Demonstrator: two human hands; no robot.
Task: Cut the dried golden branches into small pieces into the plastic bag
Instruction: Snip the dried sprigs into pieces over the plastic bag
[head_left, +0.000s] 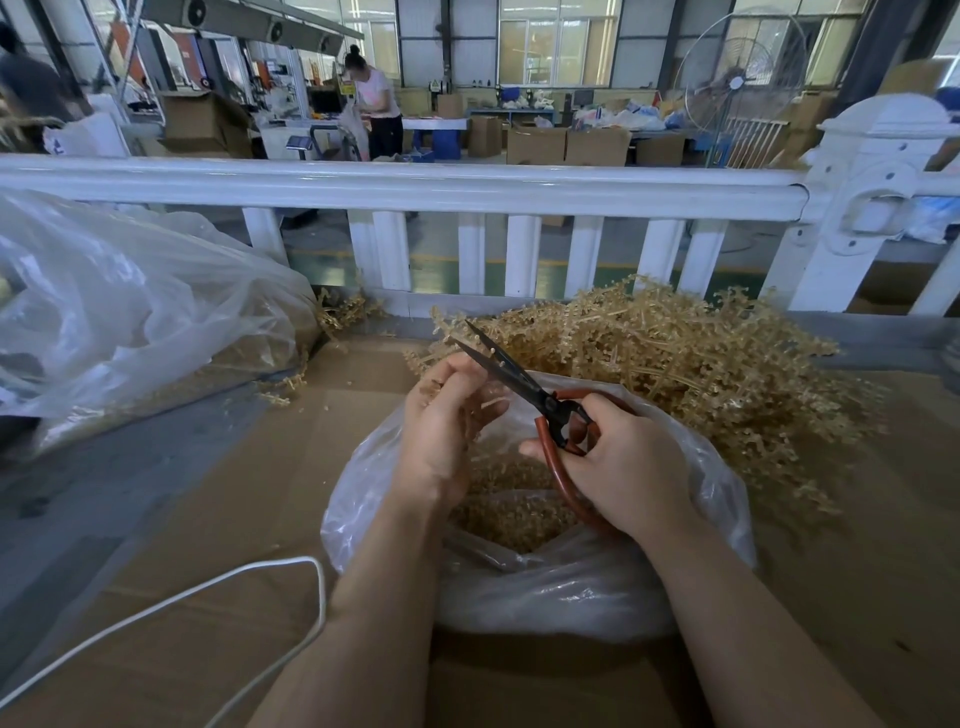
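- A white railing (395, 184) runs across the far edge of your bench, and beyond it one person stands working among cardboard boxes (566, 145); a pedestal fan (740, 78) stands at the far right.
- One large clear bag (130, 306), crumpled, lies at the far left, with golden sprigs spilling from its right edge. It is well apart from your hands.
- One white cable (249, 571) loops over the brown cardboard sheet (260, 467) near you on the left.
- One pile of dried golden branches (701, 364) lies far right, just behind the plastic bag (545, 587) and touching its far rim.
- That single open plastic bag sits on the cardboard in the middle, directly under both your hands; cut golden pieces (514, 514) lie in its bottom.
- One pair of scissors (519, 379) with black blades and red handles; the blades stand narrowly apart, tips pointing far-left above the bag's rim.
- Your left hand (447, 421) is raised over the bag, fingers curled in, pinching a small golden sprig (434, 387) right beside the blades.
- Your right hand (618, 462) grips the red handles, thumb and fingers curled around the loops, with the back of the hand facing you.
- Both forearms reach in from the near edge, meeting over the bag's mouth.
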